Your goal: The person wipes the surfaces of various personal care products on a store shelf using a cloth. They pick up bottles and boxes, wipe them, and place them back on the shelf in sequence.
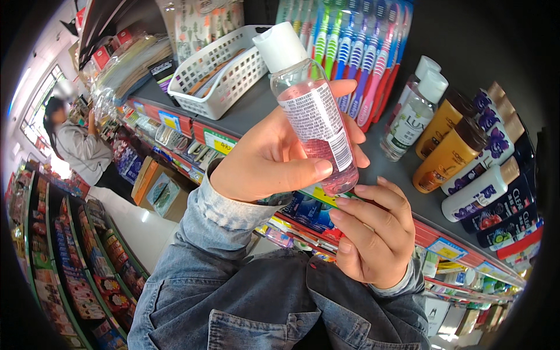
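My left hand [280, 157] is wrapped around a clear plastic bottle [315, 127] of pink liquid with a white cap. The bottle leans, cap toward the upper left, and its printed back label with a barcode faces me. Just below its base is my right hand [380, 236], fingers half curled and apart, holding nothing. Its fingertips are close to the base; whether they touch it I cannot tell. On the shelf to the right stands a clear Lux bottle [409, 118] with a white cap, partly hiding a similar pinkish bottle [400, 98].
A white perforated basket [223, 94] and carded Colgate toothbrushes [363, 52] occupy the dark shelf [262, 118]. Brown-capped golden bottles [450, 157] and white Lux bottles [477, 194] stand at right. At left are a cardboard box [170, 192], a person [83, 144] and racks of packaged goods [78, 258].
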